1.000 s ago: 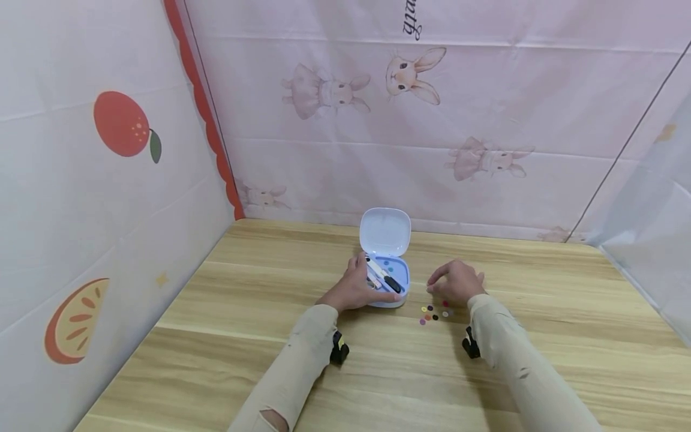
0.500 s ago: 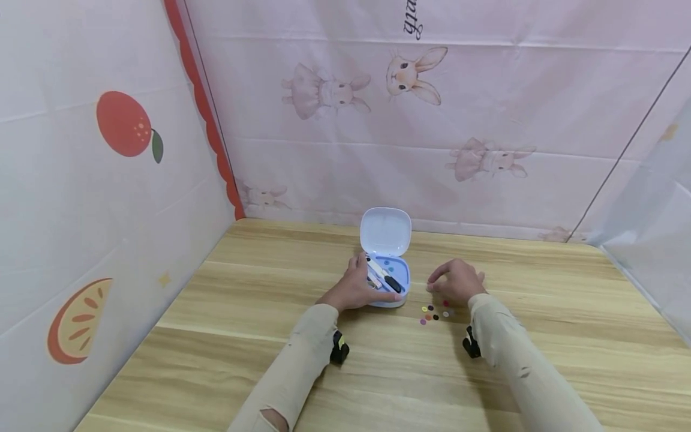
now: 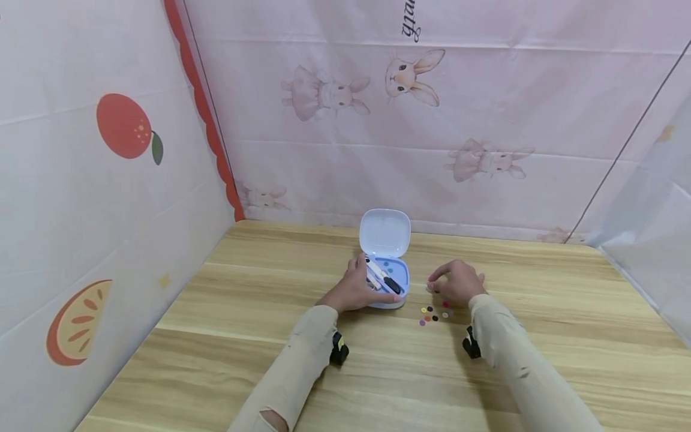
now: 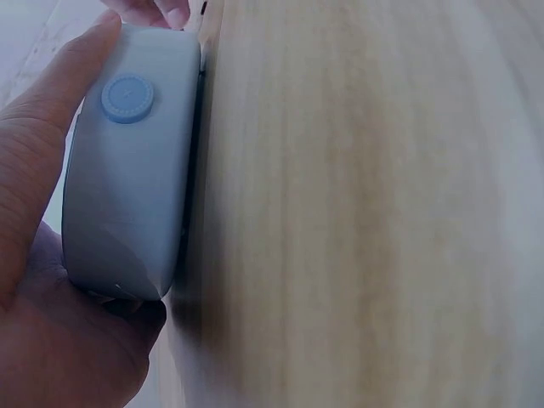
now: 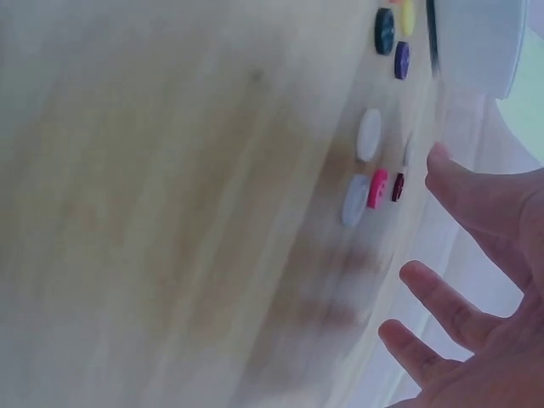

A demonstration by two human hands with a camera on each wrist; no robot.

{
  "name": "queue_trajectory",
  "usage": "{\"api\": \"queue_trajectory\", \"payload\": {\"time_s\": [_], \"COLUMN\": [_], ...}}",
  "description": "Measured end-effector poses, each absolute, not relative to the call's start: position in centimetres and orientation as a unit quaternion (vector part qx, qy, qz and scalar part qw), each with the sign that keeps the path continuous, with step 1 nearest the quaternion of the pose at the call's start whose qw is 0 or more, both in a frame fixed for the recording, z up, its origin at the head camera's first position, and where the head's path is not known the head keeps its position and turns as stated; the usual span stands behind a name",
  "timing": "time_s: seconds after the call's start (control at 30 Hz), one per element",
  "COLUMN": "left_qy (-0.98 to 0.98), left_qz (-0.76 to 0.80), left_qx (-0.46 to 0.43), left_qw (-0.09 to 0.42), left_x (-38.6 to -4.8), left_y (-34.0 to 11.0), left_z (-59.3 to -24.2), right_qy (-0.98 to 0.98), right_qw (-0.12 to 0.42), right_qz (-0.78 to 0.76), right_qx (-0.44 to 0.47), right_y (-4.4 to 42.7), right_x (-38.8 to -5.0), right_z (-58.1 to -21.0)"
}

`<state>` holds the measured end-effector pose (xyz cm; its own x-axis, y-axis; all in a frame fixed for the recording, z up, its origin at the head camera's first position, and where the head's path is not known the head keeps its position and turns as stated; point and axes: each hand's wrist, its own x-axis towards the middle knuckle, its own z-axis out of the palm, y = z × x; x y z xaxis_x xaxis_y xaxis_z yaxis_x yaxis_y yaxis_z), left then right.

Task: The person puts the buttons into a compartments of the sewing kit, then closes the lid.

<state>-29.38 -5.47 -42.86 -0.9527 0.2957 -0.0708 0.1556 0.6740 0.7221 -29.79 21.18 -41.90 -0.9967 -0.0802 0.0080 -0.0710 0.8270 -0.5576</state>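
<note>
In the head view my left hand [image 3: 353, 287] grips the left side of a light-blue sewing box [image 3: 398, 300], its thumb along the near wall. The lid [image 3: 385, 233] is raised. Inside lie thread snips [image 3: 384, 276] with a black part, and several small blue-green buttons [image 3: 386, 264]. A round blue knob [image 4: 128, 98] marks the box's wall in the left wrist view. My right hand [image 3: 457, 282] hovers low over the table, right of the box, fingers loosely bent. Beneath and beside its fingertips lie a dark red button [image 5: 398, 187], a pink button [image 5: 378, 189] and pale buttons [image 5: 369, 134].
Several more loose buttons lie between the box and my right sleeve, among them a yellow one [image 3: 423, 310], a black one [image 3: 435, 318] and a purple one [image 3: 422, 323]. The wooden table [image 3: 259, 300] ends at a pink rabbit-print curtain [image 3: 335, 168] behind.
Both hands stay almost in place. A dark button now shows under my right fingertips, where none was visible before. The head view has tilted very slightly.
</note>
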Motion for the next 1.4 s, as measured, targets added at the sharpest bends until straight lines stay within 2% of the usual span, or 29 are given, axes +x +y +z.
{"api": "queue_trajectory", "payload": {"time_s": [1.4], "left_qy": [0.907], "left_qz": [0.393], "left_qx": [0.126], "left_qw": [0.089], "left_x": [-29.0], "left_y": [-5.4], "left_z": [-42.3], "right_qy": [0.974], "right_qw": [-0.015], "right_qz": [-0.219], "right_qx": [-0.059], "right_y": [19.8], "right_x": [-29.4], "right_z": [-41.3]}}
